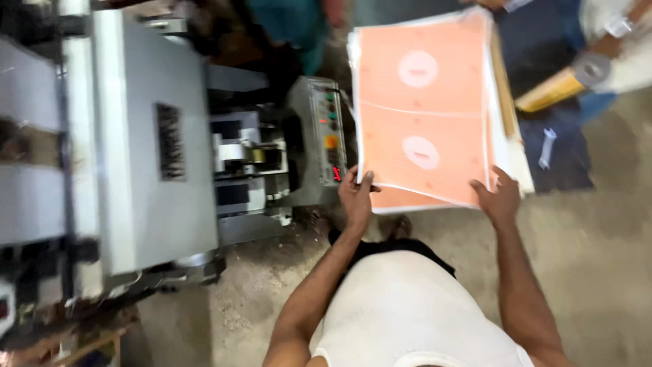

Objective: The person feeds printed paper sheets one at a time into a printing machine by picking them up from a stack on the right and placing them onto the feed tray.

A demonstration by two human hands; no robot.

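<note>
Orange-printed sheets (421, 109) fill the space just ahead of both hands, a thick sheaf of large paper with white margins and two pale round marks, one above the other, down its middle. The left hand (356, 197) clasps the near left corner, thumb laid on top and fingers tucked beneath the edge. The right hand (499, 198) takes the near right corner the same way, fingers curled under and palm over the rim. Gripping at the two near corners seems meant to keep such wide, limp sheets flat and square rather than sagging in the middle. Under the held sheaf, more of the same paper lies as a pile (511, 146), its white edges showing beyond the right hand and a strip of orange peeking out below, between the hands.

Just left of the left hand stands a grey control panel (324, 139) with coloured buttons and a small red display, joined to a big grey machine (153, 143) farther left. Beyond the right hand, past the pile, a yellow roll (551, 90) lies on a dark blue surface (564, 156). Bare concrete floor (598, 245) spreads below.
</note>
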